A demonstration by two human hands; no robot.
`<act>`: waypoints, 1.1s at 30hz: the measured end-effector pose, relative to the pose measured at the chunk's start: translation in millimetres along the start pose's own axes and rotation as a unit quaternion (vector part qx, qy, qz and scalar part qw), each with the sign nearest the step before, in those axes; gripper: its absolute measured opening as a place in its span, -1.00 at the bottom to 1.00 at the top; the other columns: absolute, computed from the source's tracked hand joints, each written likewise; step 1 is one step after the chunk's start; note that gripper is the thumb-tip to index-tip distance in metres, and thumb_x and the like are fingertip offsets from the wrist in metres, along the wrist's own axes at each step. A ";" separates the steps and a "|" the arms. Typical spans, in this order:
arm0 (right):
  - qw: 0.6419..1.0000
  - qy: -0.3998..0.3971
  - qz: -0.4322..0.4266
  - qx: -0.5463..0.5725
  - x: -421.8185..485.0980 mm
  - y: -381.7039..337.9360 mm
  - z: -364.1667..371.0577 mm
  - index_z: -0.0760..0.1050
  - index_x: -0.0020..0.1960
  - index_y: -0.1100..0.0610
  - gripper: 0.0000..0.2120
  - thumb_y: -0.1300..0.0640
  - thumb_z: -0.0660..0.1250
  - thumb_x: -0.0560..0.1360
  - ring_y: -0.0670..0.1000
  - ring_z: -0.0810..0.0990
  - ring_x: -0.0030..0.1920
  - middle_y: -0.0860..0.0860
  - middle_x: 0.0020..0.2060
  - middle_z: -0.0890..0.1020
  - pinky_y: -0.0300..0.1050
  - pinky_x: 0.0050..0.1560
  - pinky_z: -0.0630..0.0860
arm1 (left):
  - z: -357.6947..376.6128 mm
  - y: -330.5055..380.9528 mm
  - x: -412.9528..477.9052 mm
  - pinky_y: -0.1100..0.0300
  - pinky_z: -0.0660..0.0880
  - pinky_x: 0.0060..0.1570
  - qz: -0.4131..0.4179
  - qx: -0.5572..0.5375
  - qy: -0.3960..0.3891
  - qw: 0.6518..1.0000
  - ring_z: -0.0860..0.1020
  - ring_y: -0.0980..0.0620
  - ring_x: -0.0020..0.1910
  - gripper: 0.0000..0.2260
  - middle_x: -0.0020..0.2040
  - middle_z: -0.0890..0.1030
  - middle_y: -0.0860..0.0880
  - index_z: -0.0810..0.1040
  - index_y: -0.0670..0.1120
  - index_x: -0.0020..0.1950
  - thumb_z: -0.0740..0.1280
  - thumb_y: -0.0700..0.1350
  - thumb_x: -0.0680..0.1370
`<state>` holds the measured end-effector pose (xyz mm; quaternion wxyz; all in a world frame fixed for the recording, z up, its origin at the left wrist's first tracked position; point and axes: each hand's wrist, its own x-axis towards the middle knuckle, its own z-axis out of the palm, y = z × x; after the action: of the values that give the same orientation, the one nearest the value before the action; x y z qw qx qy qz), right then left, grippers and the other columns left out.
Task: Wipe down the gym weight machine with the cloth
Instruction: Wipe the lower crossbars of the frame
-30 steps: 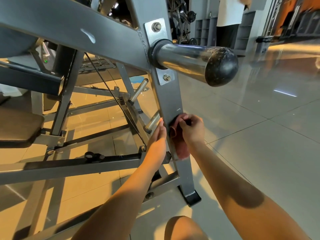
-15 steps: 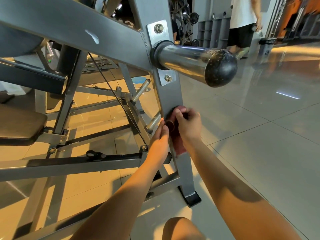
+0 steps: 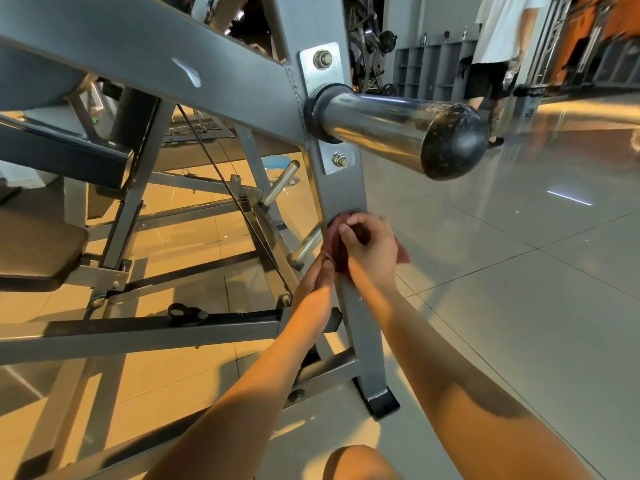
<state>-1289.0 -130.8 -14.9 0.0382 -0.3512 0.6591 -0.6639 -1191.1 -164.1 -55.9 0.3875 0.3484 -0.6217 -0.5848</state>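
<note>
A gym: a grey steel weight machine point(image 3: 138, 46) with a chrome plate horn point(image 3: 381, 123) and padded seat point(image 3: 34, 251) on glossy floor tiles point(image 3: 519, 306); far off, what look like weight plates point(image 3: 388, 41) and cubby lockers point(image 3: 426, 74).

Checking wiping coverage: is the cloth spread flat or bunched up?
Bunched: the right hand grips the cloth in a wad against the grey upright.
</note>
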 end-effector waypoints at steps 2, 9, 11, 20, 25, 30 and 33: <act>0.999 0.005 -0.035 -0.026 0.4 2.8 4.4 0.58 0.00 -0.04 -0.92 0.14 0.41 0.57 -0.23 0.47 0.07 -0.11 0.07 0.50 -0.50 0.05 0.34 | -3.2 -2.6 0.8 -0.01 0.40 0.43 -0.001 -0.008 0.003 1.000 0.50 0.14 0.25 -0.75 0.18 0.55 0.24 0.45 0.21 0.36 0.18 -0.03 0.72; 0.995 0.001 0.057 -0.084 -15.6 49.4 -4.5 0.58 -0.11 0.00 -0.90 0.16 0.42 0.56 -0.03 0.55 0.05 -0.07 -0.01 0.55 -0.38 -0.03 0.36 | -5.1 1.2 -3.9 0.36 0.38 0.28 0.004 0.017 -0.030 0.999 0.42 0.11 0.41 -0.65 0.45 0.46 0.19 0.40 0.23 0.50 0.10 0.11 0.72; 0.997 0.004 0.027 -0.068 -11.0 31.8 -4.4 0.57 -0.11 -0.04 -0.88 0.16 0.41 0.56 -0.19 0.51 0.03 -0.08 0.03 0.54 -0.28 0.07 0.42 | -6.2 0.4 -3.6 0.05 0.43 0.41 0.001 0.009 -0.025 1.000 0.45 0.09 0.41 -0.67 0.42 0.48 0.18 0.42 0.26 0.47 0.13 0.13 0.70; 0.993 -0.014 -0.046 -0.106 -18.2 47.7 -3.3 0.60 -0.07 -0.02 -0.85 0.23 0.42 0.53 -0.24 0.47 0.04 -0.10 0.06 0.51 -0.49 0.08 0.35 | -5.4 -10.6 0.1 0.17 0.48 0.32 -0.022 -0.021 -0.025 0.999 0.53 0.27 0.15 -0.70 0.25 0.55 0.23 0.48 0.26 0.41 0.13 0.14 0.71; 0.987 0.017 0.140 -0.076 -39.2 111.2 -10.4 0.58 -0.15 0.02 -0.87 0.21 0.46 0.49 0.00 0.60 0.03 -0.06 -0.03 0.62 -0.21 -0.01 0.45 | -1.1 -53.1 -2.6 0.00 0.38 0.43 -0.082 0.055 -0.043 0.994 0.51 0.10 0.32 -0.79 0.38 0.54 0.20 0.48 0.53 0.15 0.14 0.42 0.57; 0.989 0.028 0.144 -0.035 -29.2 101.3 -9.2 0.58 -0.17 0.02 -0.85 0.22 0.45 0.52 -0.20 0.56 -0.10 -0.16 -0.14 0.59 -0.55 -0.22 0.33 | 3.4 -74.3 -4.6 -0.12 0.33 0.46 -0.099 0.064 -0.044 0.992 0.46 0.02 0.41 -0.66 0.42 0.51 0.16 0.44 0.49 0.25 0.06 0.45 0.54; 0.997 0.022 0.069 -0.039 -22.3 86.0 -3.9 0.57 -0.12 -0.04 -0.87 0.17 0.45 0.52 -0.33 0.47 -0.03 -0.14 -0.02 0.54 -0.55 -0.07 0.28 | 1.9 -71.6 -4.5 -0.08 0.33 0.43 -0.071 0.082 -0.038 0.993 0.47 0.00 0.38 -0.55 0.39 0.51 0.13 0.40 0.48 0.28 0.01 0.54 0.48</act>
<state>-1309.6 -127.1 -101.3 0.0554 -0.2912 0.7080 -0.6410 -1192.1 -164.4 -127.7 0.2909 0.3999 -0.6557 -0.5706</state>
